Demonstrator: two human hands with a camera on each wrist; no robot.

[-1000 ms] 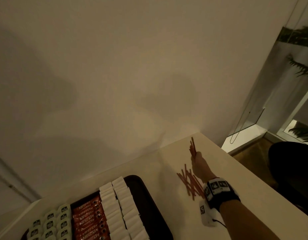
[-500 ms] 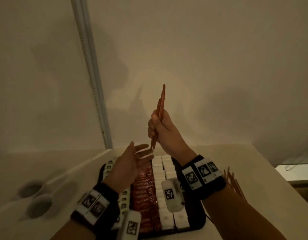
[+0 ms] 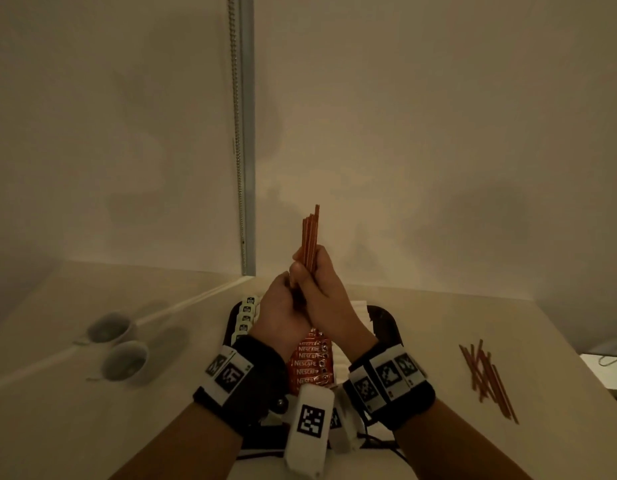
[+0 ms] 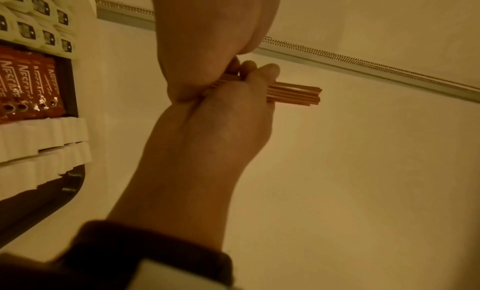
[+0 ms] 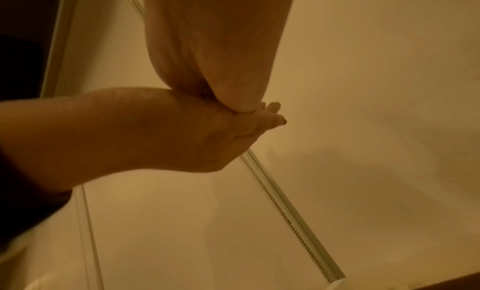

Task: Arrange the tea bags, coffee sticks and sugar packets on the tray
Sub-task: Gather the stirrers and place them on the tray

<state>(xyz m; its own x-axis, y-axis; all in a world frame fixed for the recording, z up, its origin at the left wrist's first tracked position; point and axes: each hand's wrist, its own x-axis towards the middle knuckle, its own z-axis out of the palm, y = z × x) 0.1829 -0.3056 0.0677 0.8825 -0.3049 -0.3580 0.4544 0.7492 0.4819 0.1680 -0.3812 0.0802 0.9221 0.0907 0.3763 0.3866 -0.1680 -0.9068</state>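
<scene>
A bundle of thin brown sticks stands upright above the dark tray. My right hand grips its middle and my left hand wraps round its lower end, the two hands pressed together. In the left wrist view the stick ends jut out past my left hand's fingers. On the tray lie rows of tea bags, red Nescafe coffee sticks and white sugar packets. The right wrist view shows only the two hands; the sticks are hidden there.
More brown sticks lie loose on the white table to the right of the tray. Two grey cups stand at the left. A wall and a metal rail rise behind the table.
My right hand carried the bundle from the loose pile at the right to above the tray. My left hand, open half a second ago, now grips the bundle's lower end.
</scene>
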